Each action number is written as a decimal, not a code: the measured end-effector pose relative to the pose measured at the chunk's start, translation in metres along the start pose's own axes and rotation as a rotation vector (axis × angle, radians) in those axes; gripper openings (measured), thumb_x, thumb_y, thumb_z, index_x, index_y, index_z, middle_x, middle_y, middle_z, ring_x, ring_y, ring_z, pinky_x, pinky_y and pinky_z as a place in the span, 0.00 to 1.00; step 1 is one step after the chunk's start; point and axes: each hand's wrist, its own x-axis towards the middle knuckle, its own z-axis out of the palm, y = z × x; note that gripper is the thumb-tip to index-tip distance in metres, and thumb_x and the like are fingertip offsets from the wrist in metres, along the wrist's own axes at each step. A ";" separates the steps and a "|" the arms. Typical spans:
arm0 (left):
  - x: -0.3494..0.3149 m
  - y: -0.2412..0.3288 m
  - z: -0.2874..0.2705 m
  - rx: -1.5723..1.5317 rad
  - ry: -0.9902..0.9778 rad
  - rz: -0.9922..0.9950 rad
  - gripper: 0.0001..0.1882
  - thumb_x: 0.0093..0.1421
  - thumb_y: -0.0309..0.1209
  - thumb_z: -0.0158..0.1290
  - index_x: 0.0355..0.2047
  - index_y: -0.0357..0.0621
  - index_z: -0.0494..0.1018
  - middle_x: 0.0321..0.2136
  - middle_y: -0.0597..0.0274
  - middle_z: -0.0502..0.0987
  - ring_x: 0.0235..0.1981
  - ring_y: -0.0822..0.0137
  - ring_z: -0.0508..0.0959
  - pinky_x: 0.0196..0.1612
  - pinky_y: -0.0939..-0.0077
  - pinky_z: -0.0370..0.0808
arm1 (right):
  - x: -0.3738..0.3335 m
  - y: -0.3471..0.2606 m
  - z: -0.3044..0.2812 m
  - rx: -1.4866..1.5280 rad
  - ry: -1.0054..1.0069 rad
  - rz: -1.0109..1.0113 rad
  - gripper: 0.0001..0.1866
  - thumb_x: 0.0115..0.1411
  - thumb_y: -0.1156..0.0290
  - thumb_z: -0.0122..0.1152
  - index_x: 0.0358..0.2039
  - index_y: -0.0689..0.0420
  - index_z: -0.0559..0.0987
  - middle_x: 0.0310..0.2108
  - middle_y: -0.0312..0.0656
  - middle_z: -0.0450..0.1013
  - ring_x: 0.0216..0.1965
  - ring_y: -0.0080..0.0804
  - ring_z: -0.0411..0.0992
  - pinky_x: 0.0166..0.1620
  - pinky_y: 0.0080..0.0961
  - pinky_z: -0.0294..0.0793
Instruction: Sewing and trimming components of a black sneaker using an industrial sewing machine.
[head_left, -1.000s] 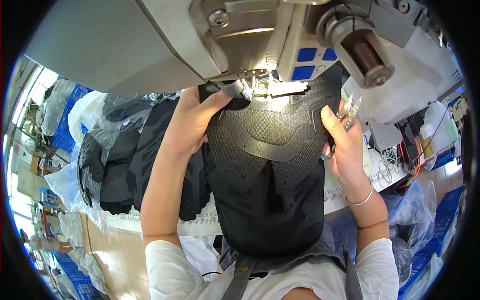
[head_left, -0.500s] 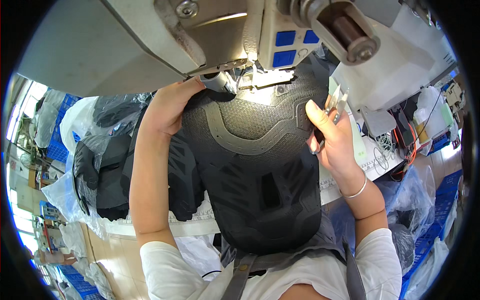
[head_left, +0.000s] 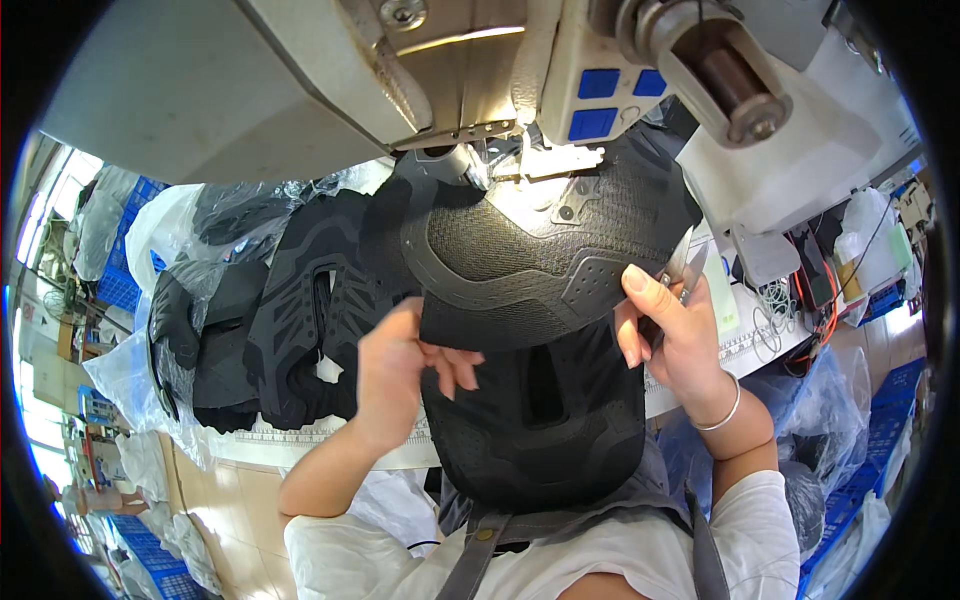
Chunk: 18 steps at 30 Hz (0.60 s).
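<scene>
A black textured fabric piece [head_left: 500, 245] with a curved smooth band and small perforated patches lies under the sewing machine's presser foot [head_left: 560, 160]. Its near edge overlaps a long black moulded panel [head_left: 540, 440] reaching toward my lap. My left hand [head_left: 395, 370] is at the textured piece's near left corner, fingers apart and loosely bent; its thumb is partly hidden. At the right edge, my right hand [head_left: 675, 325] has its thumb by the perforated patch. Within that hand are thread snips [head_left: 685, 265], their pointed metal blades sticking up and their handles mostly covered.
The sewing machine head [head_left: 230, 90] spans the top. Several black moulded pieces [head_left: 310, 300] lie on the left, beside clear plastic bags [head_left: 120, 390]. On the right are tangled cords [head_left: 770, 300], and blue crates [head_left: 870, 450] stand below the table.
My left hand has left the area by the presser foot and come down toward me. The textured piece has shifted, uncovering more of the black pieces on the left. My right hand has lowered slightly.
</scene>
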 end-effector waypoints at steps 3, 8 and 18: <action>0.004 0.005 0.020 0.139 -0.137 -0.081 0.28 0.60 0.49 0.39 0.43 0.31 0.63 0.27 0.51 0.74 0.21 0.63 0.75 0.16 0.79 0.68 | -0.008 0.000 0.009 -0.012 -0.010 0.050 0.14 0.59 0.65 0.51 0.23 0.63 0.73 0.15 0.44 0.72 0.09 0.18 0.62 0.12 0.12 0.55; 0.017 0.009 0.055 -0.117 0.080 -0.116 0.12 0.58 0.36 0.49 0.30 0.38 0.71 0.23 0.62 0.74 0.18 0.78 0.70 0.20 0.85 0.67 | -0.022 -0.005 0.015 -0.083 -0.176 0.214 0.16 0.60 0.63 0.49 0.34 0.66 0.74 0.24 0.44 0.75 0.12 0.16 0.64 0.13 0.12 0.58; 0.023 0.010 0.054 -0.238 0.180 -0.084 0.11 0.58 0.34 0.49 0.22 0.43 0.69 0.17 0.69 0.70 0.12 0.80 0.66 0.15 0.86 0.64 | 0.025 -0.027 -0.026 -0.771 0.134 -0.314 0.11 0.59 0.70 0.49 0.37 0.63 0.74 0.31 0.37 0.70 0.31 0.21 0.65 0.37 0.15 0.63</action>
